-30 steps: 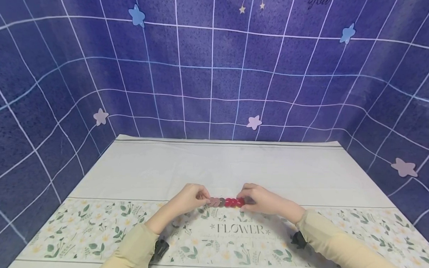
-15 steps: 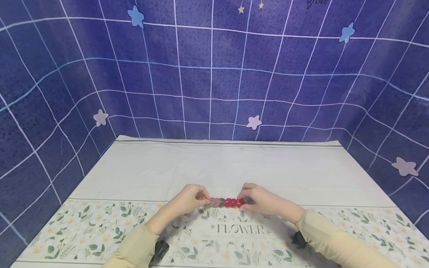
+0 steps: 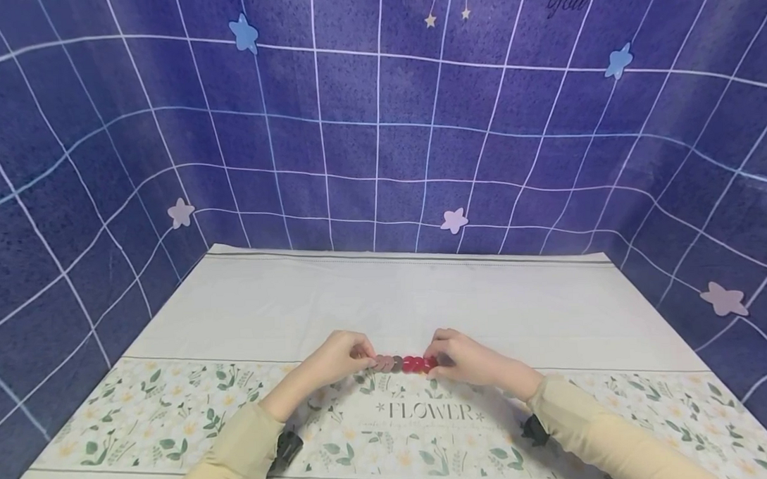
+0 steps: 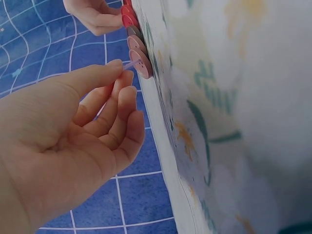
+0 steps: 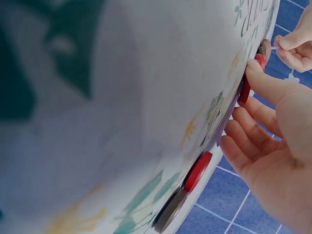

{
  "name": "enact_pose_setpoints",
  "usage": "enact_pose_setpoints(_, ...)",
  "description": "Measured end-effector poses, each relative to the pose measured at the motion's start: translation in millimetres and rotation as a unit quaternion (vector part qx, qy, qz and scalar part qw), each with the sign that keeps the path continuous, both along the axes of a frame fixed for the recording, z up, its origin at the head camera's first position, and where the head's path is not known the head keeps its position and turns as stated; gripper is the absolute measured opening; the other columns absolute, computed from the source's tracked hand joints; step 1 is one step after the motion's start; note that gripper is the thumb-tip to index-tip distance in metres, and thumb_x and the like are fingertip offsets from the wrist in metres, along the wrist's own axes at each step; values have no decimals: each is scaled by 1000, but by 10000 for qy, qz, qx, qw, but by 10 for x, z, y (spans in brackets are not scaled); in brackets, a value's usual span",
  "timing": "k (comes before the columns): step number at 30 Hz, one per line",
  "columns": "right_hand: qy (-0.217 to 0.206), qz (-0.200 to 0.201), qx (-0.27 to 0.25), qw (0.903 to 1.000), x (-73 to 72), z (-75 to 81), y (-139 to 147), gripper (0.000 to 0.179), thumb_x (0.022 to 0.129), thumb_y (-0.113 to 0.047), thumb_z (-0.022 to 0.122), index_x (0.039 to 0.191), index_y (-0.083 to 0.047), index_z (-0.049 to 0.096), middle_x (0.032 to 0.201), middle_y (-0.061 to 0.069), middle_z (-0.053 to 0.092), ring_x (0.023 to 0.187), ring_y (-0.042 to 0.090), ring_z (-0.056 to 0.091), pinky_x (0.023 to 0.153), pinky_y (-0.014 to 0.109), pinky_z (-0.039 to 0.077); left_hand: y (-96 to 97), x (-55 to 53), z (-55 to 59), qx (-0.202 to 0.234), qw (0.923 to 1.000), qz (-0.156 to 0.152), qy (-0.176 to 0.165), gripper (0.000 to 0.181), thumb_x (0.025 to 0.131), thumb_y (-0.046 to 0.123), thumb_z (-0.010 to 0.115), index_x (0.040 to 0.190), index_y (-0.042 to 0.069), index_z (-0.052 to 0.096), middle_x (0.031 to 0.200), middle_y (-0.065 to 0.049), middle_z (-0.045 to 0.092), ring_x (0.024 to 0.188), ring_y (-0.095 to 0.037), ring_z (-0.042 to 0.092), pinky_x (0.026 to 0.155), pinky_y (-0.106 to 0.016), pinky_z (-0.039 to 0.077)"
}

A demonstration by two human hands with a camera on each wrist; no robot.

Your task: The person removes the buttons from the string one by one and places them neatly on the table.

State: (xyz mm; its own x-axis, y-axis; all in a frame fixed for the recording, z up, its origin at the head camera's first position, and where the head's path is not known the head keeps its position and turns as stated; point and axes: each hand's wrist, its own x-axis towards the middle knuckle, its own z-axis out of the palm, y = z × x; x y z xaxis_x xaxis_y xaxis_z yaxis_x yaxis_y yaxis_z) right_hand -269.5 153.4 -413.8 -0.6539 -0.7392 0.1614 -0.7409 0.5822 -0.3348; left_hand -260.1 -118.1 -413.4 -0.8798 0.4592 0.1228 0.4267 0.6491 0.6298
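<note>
A row of round buttons lies at the middle of the table: pinkish-brown buttons (image 3: 383, 363) at the left, a dark button (image 3: 397, 364), then red buttons (image 3: 413, 364). Thumb and forefinger of my left hand (image 3: 343, 354) pinch a thin pale purple cord (image 4: 129, 65) that comes out of the endmost pinkish button (image 4: 140, 63). My right hand (image 3: 466, 356) pinches the red button (image 5: 244, 91) at the other end. Past that hand, the right wrist view shows another red button (image 5: 197, 171) and a dark brown button (image 5: 170, 210), with purple cord (image 5: 214, 139) running near them.
A white tablecloth (image 3: 411, 295) with a floral band and the word FLOWER covers the table. Blue grid-patterned cloth (image 3: 355, 149) with stars surrounds its back and sides. Black devices (image 3: 288, 448) sit under both forearms.
</note>
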Motion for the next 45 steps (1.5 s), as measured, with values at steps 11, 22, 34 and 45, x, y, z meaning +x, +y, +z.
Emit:
enact_pose_setpoints(11, -46, -69, 4, 10000, -11, -1, 20, 26, 82, -20, 70, 105, -9, 67, 89, -3, 57, 81, 10, 54, 79, 25, 49, 10, -9, 19, 28, 10000, -54, -35, 4, 83, 12, 68, 81, 12, 64, 75, 5, 64, 70, -8, 55, 66, -23, 47)
enact_pose_setpoints(22, -146, -70, 51, 9999, 8, 2, 48, 26, 82, -19, 70, 106, -8, 67, 90, -3, 58, 81, 9, 54, 79, 25, 50, 12, 14, 9, 34, 9999, -99, -79, 5, 83, 10, 67, 81, 11, 63, 75, 5, 63, 69, -8, 55, 65, -22, 47)
enact_pose_setpoints(34, -186, -157, 148, 9996, -1, -21, 91, 29, 83, -20, 68, 110, -9, 66, 93, -4, 57, 83, 6, 53, 82, 26, 50, 7, 14, 6, 9, 10000, -28, -68, 5, 82, 11, 69, 81, 11, 64, 76, 5, 64, 73, -8, 57, 70, -26, 50)
enact_pose_setpoints(45, -100, -111, 164, 9998, 1, 31, 109, 27, 82, -15, 69, 107, -7, 67, 93, -2, 58, 86, 11, 56, 84, 29, 50, -7, -6, -11, 47, 10000, 17, -48, 4, 80, 12, 71, 82, 12, 68, 81, 4, 68, 77, -10, 61, 77, -34, 52)
